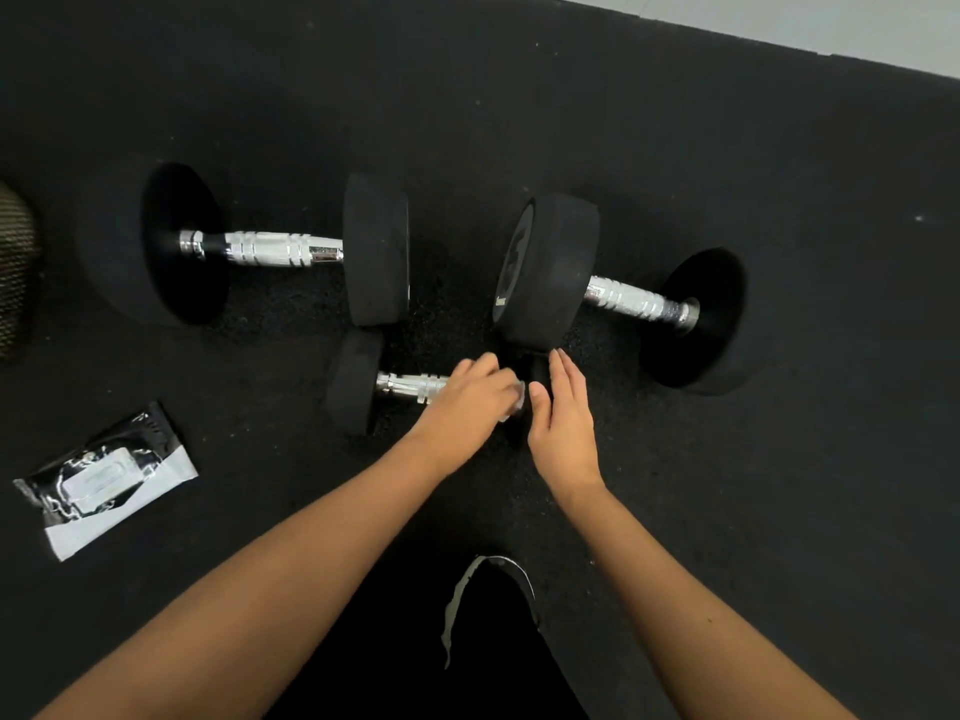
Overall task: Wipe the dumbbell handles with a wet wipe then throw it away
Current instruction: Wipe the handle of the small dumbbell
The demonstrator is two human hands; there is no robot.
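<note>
Three black dumbbells with chrome handles lie on the dark rubber floor. The small dumbbell [410, 388] lies nearest me; my left hand [467, 402] grips the right part of its handle through a white wet wipe [517, 405], of which only a corner shows. My right hand [563, 418] rests with straight fingers on the small dumbbell's right weight, mostly hiding it. A large dumbbell [270, 247] lies at the back left. Another large dumbbell [631, 298] lies at the back right.
A black and white wet wipe pack [109, 478] lies on the floor at the left. Something woven and brownish [15, 267] sits at the left edge. My dark shoe [488, 615] is below my arms. A pale floor strip [831, 23] runs past the mat's far right edge.
</note>
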